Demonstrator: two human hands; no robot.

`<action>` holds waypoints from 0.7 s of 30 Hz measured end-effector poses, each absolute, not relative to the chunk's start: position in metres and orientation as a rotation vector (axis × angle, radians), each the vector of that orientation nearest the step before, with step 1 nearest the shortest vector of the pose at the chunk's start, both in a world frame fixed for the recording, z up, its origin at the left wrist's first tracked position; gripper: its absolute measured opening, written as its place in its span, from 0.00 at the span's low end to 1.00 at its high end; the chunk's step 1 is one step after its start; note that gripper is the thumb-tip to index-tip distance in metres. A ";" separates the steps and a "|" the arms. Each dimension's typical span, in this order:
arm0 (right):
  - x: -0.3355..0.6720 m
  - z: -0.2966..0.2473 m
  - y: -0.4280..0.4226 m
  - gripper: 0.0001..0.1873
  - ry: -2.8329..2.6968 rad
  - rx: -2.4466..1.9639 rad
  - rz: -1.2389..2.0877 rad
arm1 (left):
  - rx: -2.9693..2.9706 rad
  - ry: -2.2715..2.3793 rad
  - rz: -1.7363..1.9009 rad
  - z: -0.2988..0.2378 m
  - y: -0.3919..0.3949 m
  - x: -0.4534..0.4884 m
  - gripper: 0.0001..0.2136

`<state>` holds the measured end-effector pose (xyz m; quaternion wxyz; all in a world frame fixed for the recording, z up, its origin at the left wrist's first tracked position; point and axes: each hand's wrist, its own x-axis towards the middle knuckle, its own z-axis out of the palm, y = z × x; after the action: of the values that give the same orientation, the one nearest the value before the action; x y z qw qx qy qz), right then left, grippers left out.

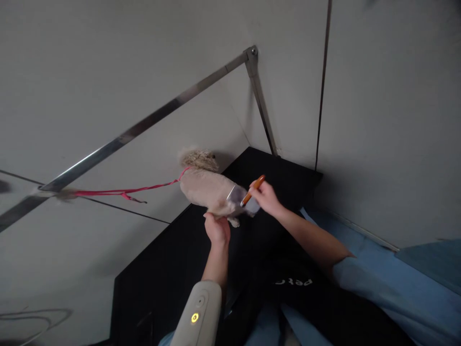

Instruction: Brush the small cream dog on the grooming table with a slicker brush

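I'm cupping my left hand closed under the belly of the small beige shorn dog, which is standing on the black grooming table, tethered by a pink leash. My right hand is gripping the orange-handled metal brush at its rump. I'm judging that short, light strokes and a steady support will work best.

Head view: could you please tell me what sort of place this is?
Probably a pet grooming station: a small tan dog stands on a black table, tethered by a pink leash to a silver metal bar.
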<state>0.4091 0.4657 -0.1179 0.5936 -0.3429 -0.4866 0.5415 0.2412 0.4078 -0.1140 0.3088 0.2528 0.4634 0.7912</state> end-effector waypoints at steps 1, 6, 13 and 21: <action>0.410 -0.118 0.465 0.15 -1.054 -0.840 1.191 | 0.656 1.235 2.091 -0.113 0.408 0.242 0.23; 0.413 -0.120 0.460 0.15 -1.193 -0.765 1.292 | 0.514 1.215 2.128 -0.102 0.410 0.248 0.21; 0.409 -0.120 0.459 0.17 -1.114 -0.799 1.280 | 0.433 1.231 2.110 -0.101 0.410 0.248 0.23; 0.415 -0.132 0.474 0.22 -0.930 -0.860 1.174 | 0.880 1.137 1.969 -0.137 0.390 0.241 0.26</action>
<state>0.4152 0.4736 -0.1316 0.6497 -0.3786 -0.4092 0.5168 0.2408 0.3900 -0.1368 0.3444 0.3389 0.4379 0.7581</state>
